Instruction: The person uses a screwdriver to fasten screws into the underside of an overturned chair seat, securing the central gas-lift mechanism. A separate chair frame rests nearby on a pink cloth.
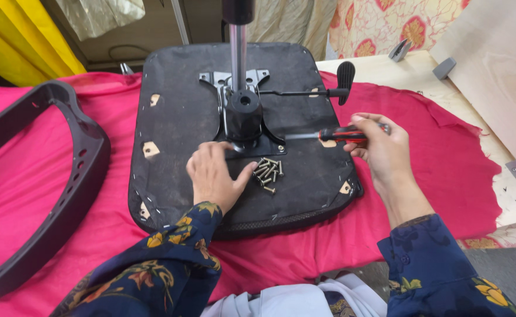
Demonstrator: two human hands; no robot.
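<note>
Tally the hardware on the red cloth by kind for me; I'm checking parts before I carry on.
Upturned chair seat: 1
Mechanism plate with gas post: 1
Screwdriver: 1
Dark plastic frame: 1
Pile of loose screws: 1, individual screws too bunched to count
Total: 5

Single view, worn on the head, looking steeply down and forward from close above the surface [387, 70]. Upturned seat base [175, 117] centred in frame, forearms entering from the lower edge, curtains across the top edge.
</note>
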